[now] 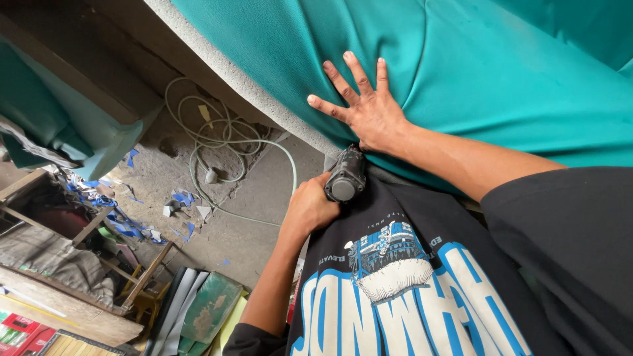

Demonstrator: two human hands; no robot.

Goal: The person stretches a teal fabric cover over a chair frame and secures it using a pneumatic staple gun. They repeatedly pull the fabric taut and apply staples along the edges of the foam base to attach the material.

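Wore a black short-sleeved T-shirt [422, 277] with a large front print: blocky white letters outlined in blue, a small blue-and-white picture above them. Arms bare below the sleeves. Left hand [310, 207] and right hand [369, 112] without gloves, rings or watch.

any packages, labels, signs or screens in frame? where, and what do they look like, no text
Red packages: bottom left corner, flat boxy shapes, red with green and white patches.
Shirt print: on the black shirt, bottom centre, large blue and white block shapes around a small picture.
No signs or screens visible.
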